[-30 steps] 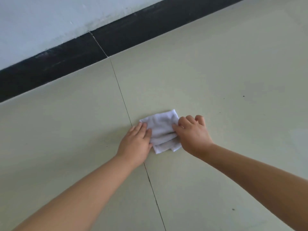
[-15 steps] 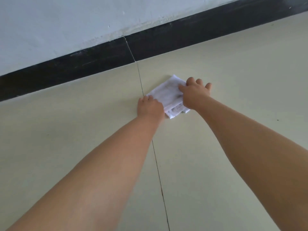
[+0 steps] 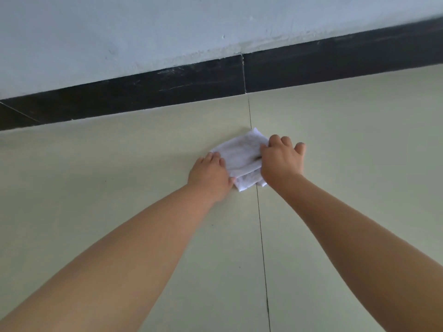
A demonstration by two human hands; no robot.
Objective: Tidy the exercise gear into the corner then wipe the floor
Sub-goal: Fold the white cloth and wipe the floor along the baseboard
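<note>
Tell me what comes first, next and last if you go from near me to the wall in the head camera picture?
Floor tiles → left hand and right hand → white cloth → black skirting → wall.

Soft white cloth (image 3: 242,154) on smooth matt floor tiles (image 3: 347,144); glossy black skirting (image 3: 167,89), rough painted wall (image 3: 143,32).
</note>
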